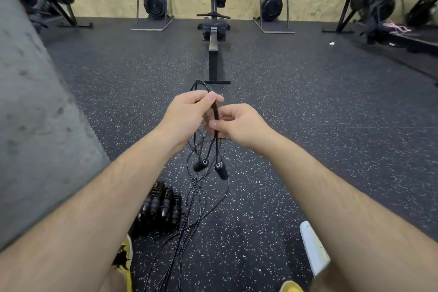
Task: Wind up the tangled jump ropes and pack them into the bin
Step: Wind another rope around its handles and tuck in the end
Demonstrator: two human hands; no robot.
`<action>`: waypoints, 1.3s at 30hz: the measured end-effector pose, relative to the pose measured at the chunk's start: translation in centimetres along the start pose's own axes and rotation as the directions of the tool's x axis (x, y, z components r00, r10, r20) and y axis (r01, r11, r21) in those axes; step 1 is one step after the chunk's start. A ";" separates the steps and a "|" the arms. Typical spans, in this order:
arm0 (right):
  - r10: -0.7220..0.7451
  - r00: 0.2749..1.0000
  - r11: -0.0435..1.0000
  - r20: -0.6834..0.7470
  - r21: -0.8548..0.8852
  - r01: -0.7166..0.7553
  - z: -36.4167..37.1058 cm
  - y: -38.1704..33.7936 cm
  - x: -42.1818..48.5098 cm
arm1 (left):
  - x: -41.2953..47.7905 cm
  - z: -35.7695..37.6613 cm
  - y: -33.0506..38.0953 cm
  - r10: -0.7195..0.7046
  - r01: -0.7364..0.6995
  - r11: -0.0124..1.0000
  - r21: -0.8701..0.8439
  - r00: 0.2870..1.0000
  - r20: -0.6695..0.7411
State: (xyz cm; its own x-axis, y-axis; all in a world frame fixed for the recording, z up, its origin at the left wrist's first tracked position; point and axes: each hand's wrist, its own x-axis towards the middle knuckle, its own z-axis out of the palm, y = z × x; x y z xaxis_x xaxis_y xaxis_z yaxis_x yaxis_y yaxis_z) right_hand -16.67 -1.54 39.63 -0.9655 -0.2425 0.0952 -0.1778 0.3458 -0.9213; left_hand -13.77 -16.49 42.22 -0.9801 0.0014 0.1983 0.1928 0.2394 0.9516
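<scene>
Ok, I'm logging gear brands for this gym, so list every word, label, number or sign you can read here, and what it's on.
No text can be read.
On the rowing machines by the wall, any markings are too blurred.
On the jump rope and its handles, no lettering shows.
On the coiled ropes on the floor, none shows.

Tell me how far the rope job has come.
Done: a pile of black ropes on the floor looks wound. In hand: left hand and right hand grip a folded jump rope, its handles dangling. Left: loose cords trail below; nothing shows as packed.
</scene>
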 end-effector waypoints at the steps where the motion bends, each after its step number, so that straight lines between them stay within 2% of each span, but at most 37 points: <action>1: -0.015 1.000 1.000 -0.017 0.011 0.016 -0.1 0.0 0.1 | 0.0 0.0 0.0 0.014 -0.014 1.000 0.021 1.000 0.006; 4: -0.025 0.996 0.997 -0.090 0.069 0.031 -0.5 -0.7 -0.2 | -0.1 -0.2 -0.7 0.026 -0.036 0.984 0.173 0.998 0.064; 7: -0.028 0.993 0.996 -0.114 0.081 0.038 -1.0 -1.3 -0.5 | -0.6 0.1 -1.6 -0.096 0.076 0.991 0.111 0.977 0.188; 9: -0.018 0.994 0.993 -0.111 0.117 0.031 -1.2 -1.5 -0.7 | -0.9 0.3 -2.1 -0.128 0.108 0.990 0.095 0.961 0.245; 12: -0.014 0.994 0.981 -0.113 0.192 0.035 -1.7 -2.0 -1.1 | -1.4 0.8 -2.9 -0.182 0.111 0.965 0.239 0.936 0.300; 14: -0.024 0.992 0.979 -0.127 0.200 0.050 -2.1 -2.1 -1.1 | -1.9 1.3 -3.3 -0.222 0.132 0.954 0.269 0.915 0.338; 17: -0.032 0.992 0.977 -0.122 0.207 0.057 -2.4 -2.1 -1.4 | -2.0 1.6 -3.3 -0.186 0.122 0.968 0.219 0.935 0.301; 20: 0.002 0.997 0.990 -0.078 0.140 0.009 -2.7 -1.8 -1.4 | -1.7 1.6 -2.4 -0.132 0.088 0.977 0.195 0.965 0.225; 24: 0.099 0.984 0.995 0.145 -0.048 -0.093 -3.0 -1.6 -2.0 | -1.2 1.1 -1.1 0.009 -0.037 0.963 0.268 0.994 0.105; 27: 0.110 0.934 0.982 0.340 -0.185 -0.048 -2.7 -1.6 -3.2 | -0.9 0.6 -0.6 0.087 -0.090 0.960 0.264 0.996 0.025; 28: 0.086 0.933 0.982 0.349 -0.187 -0.021 -2.4 -1.5 -3.4 | -0.7 0.5 -0.5 0.097 -0.098 0.964 0.247 0.995 0.016; 32: -0.034 0.986 0.964 0.161 -0.254 0.074 -1.7 -0.7 -2.6 | -0.5 0.1 -0.3 0.090 -0.091 0.981 0.173 0.996 0.012; 35: -0.054 0.995 0.981 0.083 -0.183 0.069 -1.6 -0.9 -2.3 | -0.6 -0.2 -0.5 0.040 -0.044 0.988 0.150 0.999 0.036; 39: -0.101 0.994 0.983 -0.039 -0.157 0.094 -1.7 -1.6 -2.0 | -1.0 -0.5 -1.3 -0.021 -0.017 0.980 0.199 0.982 0.187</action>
State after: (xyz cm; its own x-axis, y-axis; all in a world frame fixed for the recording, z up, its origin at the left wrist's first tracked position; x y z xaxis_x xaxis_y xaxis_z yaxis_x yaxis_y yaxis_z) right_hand -14.77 -0.02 41.54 -0.9493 -0.2409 0.2022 -0.2951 0.4600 -0.8374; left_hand -13.05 -17.29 40.92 -0.9752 0.1780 0.1311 0.1967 0.4277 0.8823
